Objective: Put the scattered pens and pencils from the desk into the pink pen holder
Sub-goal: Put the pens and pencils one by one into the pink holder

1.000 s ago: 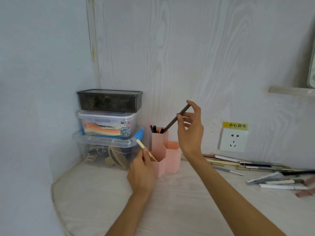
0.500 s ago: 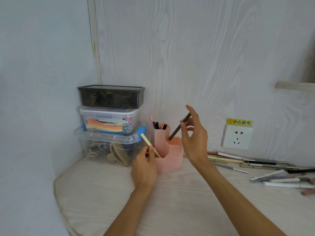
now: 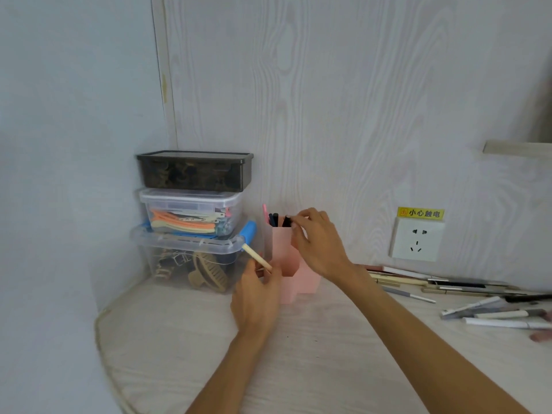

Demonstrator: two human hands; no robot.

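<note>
The pink pen holder (image 3: pixel 282 249) stands at the back of the desk, with several pens sticking out of its tall rear cell. My right hand (image 3: pixel 316 243) is over the holder's rim, fingertips pinched on the top of a dark pen (image 3: pixel 286 221) that stands in that cell. My left hand (image 3: pixel 257 294) is just left of the holder and grips a cream pencil (image 3: pixel 257 257), which points up and to the left. Scattered pens and pencils (image 3: pixel 466 297) lie along the wall at the right.
Three stacked plastic storage boxes (image 3: pixel 191 222) stand in the corner, close to the left of the holder. A white wall socket (image 3: pixel 416 239) with a yellow warning label is on the back wall. The desk's curved edge (image 3: pixel 104 339) runs at the left.
My right hand lowered the dark pen from high above the holder down into its tall cell. My left hand stayed beside the holder with the cream pencil.
</note>
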